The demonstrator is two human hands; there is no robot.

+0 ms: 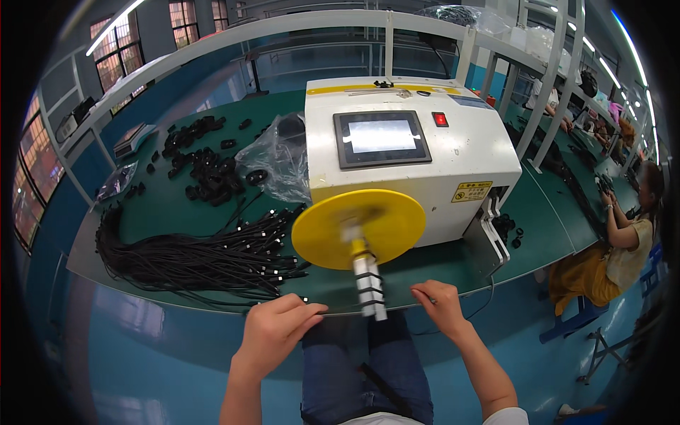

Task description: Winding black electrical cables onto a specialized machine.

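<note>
In front of me a white winding machine (425,170) with a yellow disc (397,227) stands on the green table. Black cable (370,290) is wrapped in turns round its pale, motion-blurred spindle (377,312). My left hand (273,331), left of the spindle, is closed in a pinch on a thin black cable (320,308) at the table's front edge. To the spindle's right, my right hand (442,308) is also pinched; a small dark bit shows at its fingertips, too small to name. Beside my left hand lies a big bundle of black cables (191,255) with pale-tipped ends.
Black coiled cables or rings (205,170) are heaped at the back left, beside a clear plastic bag (280,159). A metal bracket (489,244) stands right of the machine. White rack posts (549,92) rise behind. A co-worker (623,234) sits at the far right.
</note>
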